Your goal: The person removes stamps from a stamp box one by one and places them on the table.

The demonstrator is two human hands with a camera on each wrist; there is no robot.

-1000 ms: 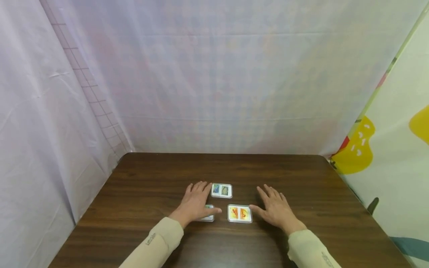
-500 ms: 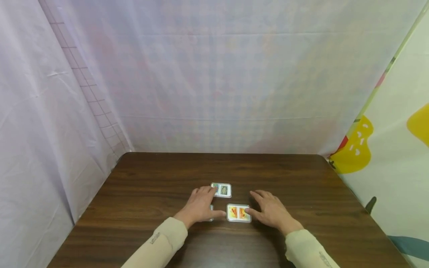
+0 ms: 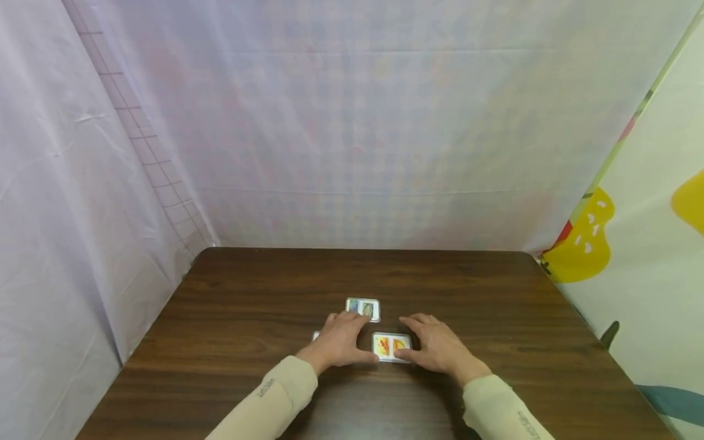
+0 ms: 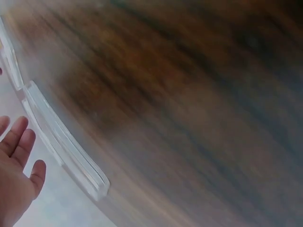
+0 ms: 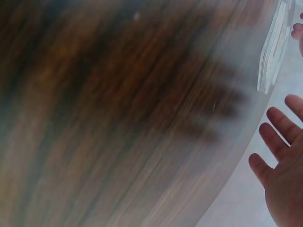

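Observation:
Three flat clear-edged cases with picture cards lie on the table. In the head view, the orange-and-yellow one (image 3: pixel 383 346) sits between my two hands. Farther back is the blue-and-green one (image 3: pixel 371 303). My left hand (image 3: pixel 340 342) hovers over a third case (image 3: pixel 315 335), hiding all but a corner; its fingertips overlap the back case and its thumb reaches the orange case's left edge. My right hand (image 3: pixel 437 347) has its thumb over the orange case's right side. Fingers look extended on both hands. In the left wrist view, a clear case (image 4: pixel 66 142) lies beside the fingers.
A dark brown wood-grain table (image 3: pixel 247 287) spreads around the cards. Pale cloth (image 3: pixel 352 122) hangs behind its far edge, and white sheeting (image 3: pixel 49 214) hangs at the left. A curtain with yellow shapes (image 3: pixel 654 293) stands on the right.
My left hand has slid rightward, covering more of the left case and nearing the orange one. The right hand has shifted left, its thumb now over the orange case. The cases stay put.

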